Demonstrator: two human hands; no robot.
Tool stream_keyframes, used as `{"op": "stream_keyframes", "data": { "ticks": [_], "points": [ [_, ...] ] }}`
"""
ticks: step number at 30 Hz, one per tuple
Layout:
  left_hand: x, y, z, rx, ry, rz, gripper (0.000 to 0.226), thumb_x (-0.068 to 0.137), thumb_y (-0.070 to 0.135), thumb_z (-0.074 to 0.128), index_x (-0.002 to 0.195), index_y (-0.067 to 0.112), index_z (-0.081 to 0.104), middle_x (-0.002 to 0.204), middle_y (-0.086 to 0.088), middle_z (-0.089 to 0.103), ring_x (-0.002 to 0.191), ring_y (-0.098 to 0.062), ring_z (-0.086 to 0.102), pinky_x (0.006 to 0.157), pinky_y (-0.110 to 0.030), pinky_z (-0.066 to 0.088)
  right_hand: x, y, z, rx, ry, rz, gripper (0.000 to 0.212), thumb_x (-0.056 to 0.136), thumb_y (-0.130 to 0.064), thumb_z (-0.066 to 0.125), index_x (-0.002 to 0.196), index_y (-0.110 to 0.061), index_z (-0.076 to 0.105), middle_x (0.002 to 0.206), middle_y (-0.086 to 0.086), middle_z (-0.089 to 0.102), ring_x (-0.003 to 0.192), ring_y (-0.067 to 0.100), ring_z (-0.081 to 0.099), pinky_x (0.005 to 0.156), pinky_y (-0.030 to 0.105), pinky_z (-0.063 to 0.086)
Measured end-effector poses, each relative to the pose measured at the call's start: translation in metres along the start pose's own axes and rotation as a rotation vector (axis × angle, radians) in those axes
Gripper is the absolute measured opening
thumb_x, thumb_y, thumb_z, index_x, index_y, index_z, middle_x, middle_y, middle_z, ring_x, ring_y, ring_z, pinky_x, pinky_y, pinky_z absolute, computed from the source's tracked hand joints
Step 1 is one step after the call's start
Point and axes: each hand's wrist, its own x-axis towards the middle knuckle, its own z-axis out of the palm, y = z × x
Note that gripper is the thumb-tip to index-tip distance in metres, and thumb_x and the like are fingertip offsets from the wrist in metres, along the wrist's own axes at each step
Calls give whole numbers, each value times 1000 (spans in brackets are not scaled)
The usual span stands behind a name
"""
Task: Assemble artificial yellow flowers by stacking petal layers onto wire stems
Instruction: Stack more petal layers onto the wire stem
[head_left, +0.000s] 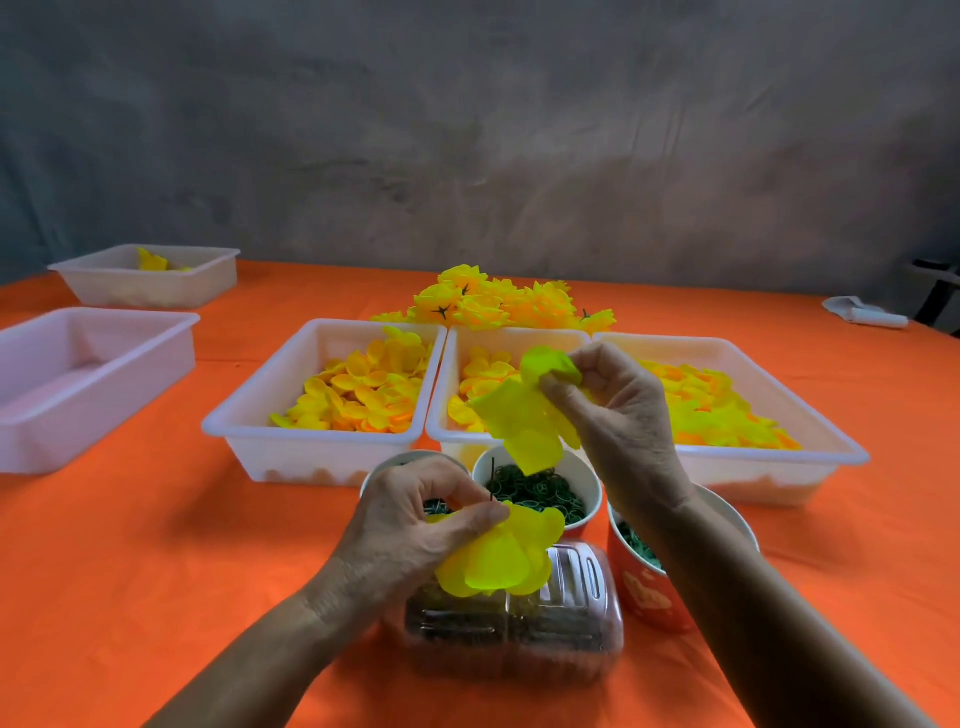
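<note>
L hand (415, 525) fingers pinch wire stem (492, 480) w/ petal layers (501, 558); R hand (613, 410) fingers pinch loose petal layer (524, 415).

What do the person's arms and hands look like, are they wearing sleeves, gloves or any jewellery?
Both forearms are bare right to the bottom edge of the picture, with no sleeves showing. The left hand and right hand wear no gloves. No ring, watch or bracelet shows on the fingers or wrists.

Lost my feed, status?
Left hand pinches stem with petals on. Right hand holds loose petal layer above. Nothing between.
</note>
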Motion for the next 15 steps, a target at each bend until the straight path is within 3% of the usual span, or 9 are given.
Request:
{"op": "stream_keyframes", "data": {
  "ticks": [4, 8, 10, 13, 15],
  "points": [
    [1, -1, -4, -23, 17, -75, 38, 62, 61, 75, 79, 26, 75, 84, 5, 71, 83, -11, 66, 78, -35, 53, 0, -6, 3, 110, 14, 38, 21, 82, 4, 64, 75, -14, 58, 75, 7, 63, 65, 12, 58, 59, 22, 48],
    [10, 7, -14, -135, 129, -112, 60, 56, 81, 62, 88, 32, 72, 85, 9, 72, 77, -2, 66, 69, -13, 49, 2, -9, 7, 126, 17, 41, 15, 83, 4, 62, 78, -10, 59, 77, 12, 64, 63, 15, 57, 55, 21, 47],
    [19, 13, -18, -78, 200, -89, 60, 56, 76, 65, 98, 33, 66, 87, 13, 69, 76, 0, 62, 66, -11, 49, 1, -10, 9, 117, 2, 27, 15, 84, 5, 62, 79, -10, 60, 78, 13, 64, 65, 17, 58, 56, 22, 47],
    [33, 23, -17, -1, 235, -67, 65, 56, 54, 74, 114, 31, 57, 99, 9, 63, 82, -9, 59, 69, -22, 52, 0, -11, 13, 92, -45, 0, 15, 83, 6, 62, 78, -8, 59, 81, 18, 64, 70, 22, 57, 62, 31, 48],
    [40, 28, -15, 35, 218, -71, 59, 61, 42, 78, 115, 27, 59, 101, 4, 65, 83, -12, 60, 72, -26, 52, 0, -12, 15, 96, -73, -5, 17, 83, 7, 63, 78, -8, 59, 82, 19, 64, 72, 22, 57, 64, 32, 49]
  ]
}}
